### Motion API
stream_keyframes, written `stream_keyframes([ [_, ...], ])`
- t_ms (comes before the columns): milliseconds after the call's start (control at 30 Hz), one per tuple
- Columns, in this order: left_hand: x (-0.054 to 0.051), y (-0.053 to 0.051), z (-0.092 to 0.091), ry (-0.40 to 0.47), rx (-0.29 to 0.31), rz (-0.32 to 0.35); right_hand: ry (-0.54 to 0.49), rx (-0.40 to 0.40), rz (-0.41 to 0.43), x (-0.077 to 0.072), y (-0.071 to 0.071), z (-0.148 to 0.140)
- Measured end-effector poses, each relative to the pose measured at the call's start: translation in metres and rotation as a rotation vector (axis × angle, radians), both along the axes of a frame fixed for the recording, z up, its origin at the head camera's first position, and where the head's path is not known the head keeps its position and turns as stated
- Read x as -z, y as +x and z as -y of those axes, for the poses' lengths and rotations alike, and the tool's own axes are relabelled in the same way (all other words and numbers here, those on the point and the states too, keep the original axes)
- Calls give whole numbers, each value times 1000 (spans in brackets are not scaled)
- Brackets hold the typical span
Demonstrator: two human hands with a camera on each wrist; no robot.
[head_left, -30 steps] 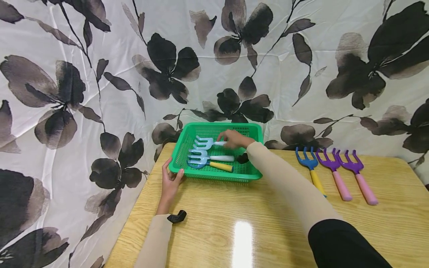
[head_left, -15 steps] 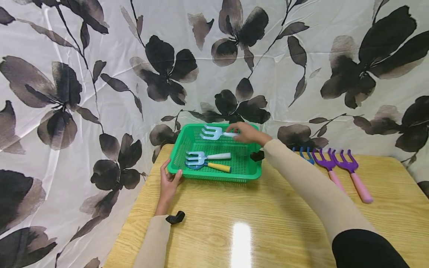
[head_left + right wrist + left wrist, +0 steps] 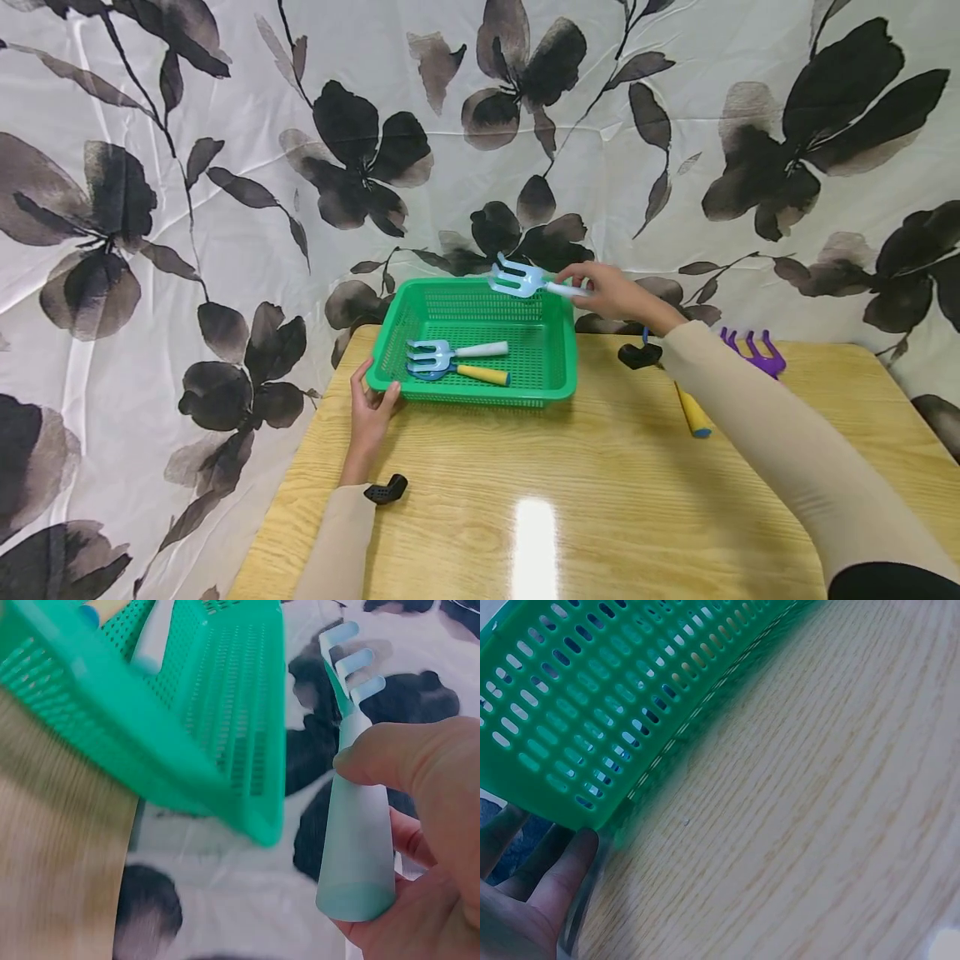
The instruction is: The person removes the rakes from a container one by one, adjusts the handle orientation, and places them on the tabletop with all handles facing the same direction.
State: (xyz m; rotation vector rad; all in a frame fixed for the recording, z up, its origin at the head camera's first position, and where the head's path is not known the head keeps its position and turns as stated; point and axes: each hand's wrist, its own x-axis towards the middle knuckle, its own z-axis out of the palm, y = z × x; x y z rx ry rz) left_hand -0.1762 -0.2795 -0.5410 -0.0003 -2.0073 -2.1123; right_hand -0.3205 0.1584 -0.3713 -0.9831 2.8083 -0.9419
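Observation:
My right hand (image 3: pixel 617 293) grips the white handle of a light-blue garden hand fork (image 3: pixel 527 282), raised over the back right corner of a green plastic basket (image 3: pixel 551 393). In the right wrist view, my thumb lies along the fork's handle (image 3: pixel 356 832), tines pointing away. My left hand (image 3: pixel 369 425) holds the basket's front left corner, thumb at the front and fingers round the left side. Inside the basket lie another light-blue fork with a white handle (image 3: pixel 482 350) and a blue fork with a yellow handle (image 3: pixel 483 375), side by side.
On the table (image 3: pixel 600 500), right of the basket, lie a purple fork (image 3: pixel 765 358) and a yellow-handled fork (image 3: pixel 692 412), both partly hidden by my right sleeve. A floral cloth (image 3: pixel 247 150) hangs behind the table.
My right hand has lifted the light-blue fork from the basket and carried it up and to the right. My left hand stays at the basket's corner. My right sleeve now covers more of the table forks.

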Motion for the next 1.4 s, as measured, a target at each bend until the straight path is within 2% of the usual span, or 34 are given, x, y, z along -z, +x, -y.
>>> stream_keyframes([
  [133,-2,0,-2,-4,9,0,-41,49,0,-1,17,-31],
  [400,0,0,-2,-4,-18,16,-67,174,11,-2,54,-87],
  [500,0,1,-1,10,-3,25,-60,225,23,1,69,-107],
  [600,-5,5,-2,32,16,27,-60,285,35,6,85,-127],
  [733,-17,10,-5,43,27,21,-84,351,13,20,107,-156],
  [800,-21,12,-6,40,28,26,-95,376,-30,29,119,-170],
  [933,-23,12,-7,42,23,30,-68,459,-91,48,146,-198],
  [1100,-23,10,-7,52,19,18,-16,545,-43,70,183,-224],
  [1300,-25,11,-7,62,29,16,13,641,-12,96,226,-237],
  [1400,-15,6,-5,59,22,21,32,708,15,108,246,-240],
])
